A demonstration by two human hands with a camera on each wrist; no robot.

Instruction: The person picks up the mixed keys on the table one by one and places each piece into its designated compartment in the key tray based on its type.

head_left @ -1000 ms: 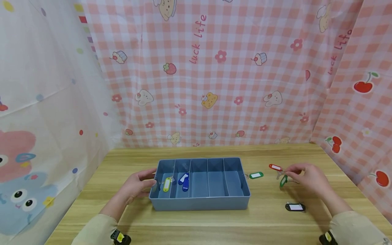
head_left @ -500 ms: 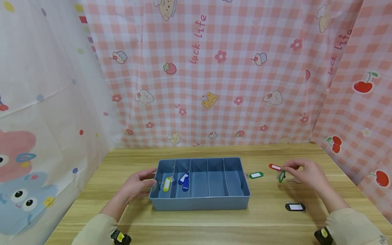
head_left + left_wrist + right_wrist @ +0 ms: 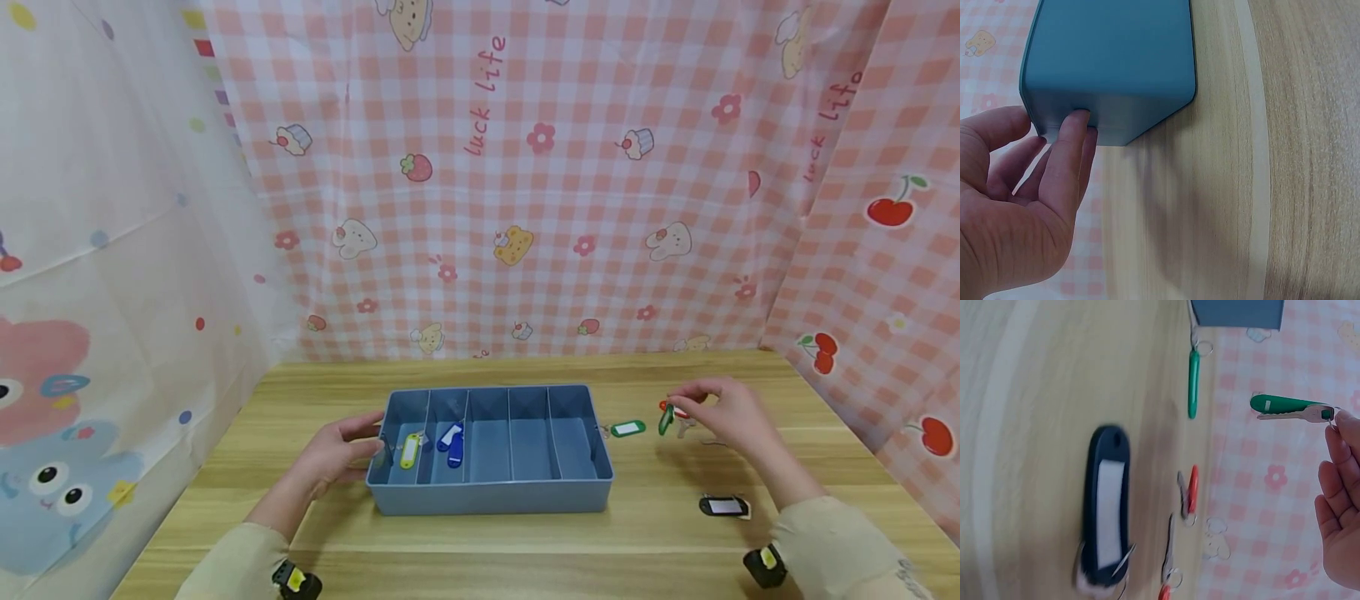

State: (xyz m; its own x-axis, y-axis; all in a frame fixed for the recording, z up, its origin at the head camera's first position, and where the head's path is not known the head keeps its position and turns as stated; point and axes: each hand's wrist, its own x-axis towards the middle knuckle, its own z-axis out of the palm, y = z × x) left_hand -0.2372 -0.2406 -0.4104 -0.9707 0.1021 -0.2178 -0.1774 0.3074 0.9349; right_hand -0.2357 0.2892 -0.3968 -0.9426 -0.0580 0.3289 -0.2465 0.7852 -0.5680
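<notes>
My right hand point(image 3: 723, 412) pinches the ring of a green key tag point(image 3: 666, 419), held up off the table. A key point(image 3: 1297, 415) hangs beside this tag in the right wrist view. At the left end of a blue-grey divided box point(image 3: 491, 497), my left hand point(image 3: 337, 454) touches the end wall with extended fingers point(image 3: 1067, 156). The leftmost compartment holds a yellow key tag point(image 3: 409, 451); two blue key tags point(image 3: 454, 450) lie in the one beside it. A red key tag point(image 3: 679, 413) with a key is partly hidden behind the raised green one.
Another green key tag point(image 3: 627, 428) lies at the box's right end. A black key tag point(image 3: 724, 506) lies nearer the front. The right wrist view shows a second red tag point(image 3: 1165, 592) with a key point(image 3: 1169, 553). Checkered cloth point(image 3: 525, 208) hangs behind the table.
My right hand has moved left and slightly up, lifting the green key tag from beside the red one to in front of it. The left hand and box stay put.
</notes>
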